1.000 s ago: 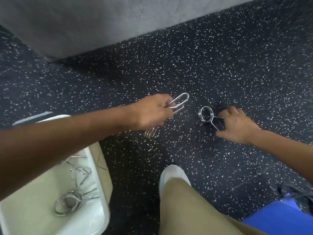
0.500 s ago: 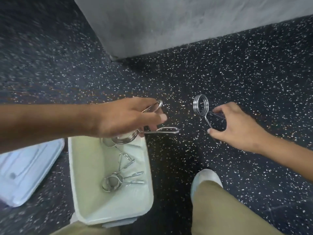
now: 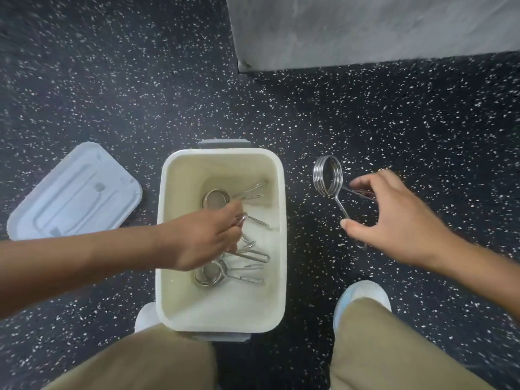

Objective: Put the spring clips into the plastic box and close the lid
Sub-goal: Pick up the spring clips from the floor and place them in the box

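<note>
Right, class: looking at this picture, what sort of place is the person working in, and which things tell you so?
Probably a gym or weights room. The black rubber floor with white flecks is typical gym matting, and the coiled steel spring clip in the right hand looks like a barbell collar.

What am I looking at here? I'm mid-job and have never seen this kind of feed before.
This is one wide-angle camera on a person's head, looking down at their own bare hands and knees; there is no robot. On the speckled floor stands an open plastic box with several spring clips inside. The left hand reaches into it, fingers around a clip handle. The right hand holds another spring clip beside the box. The lid lies to the left.
</note>
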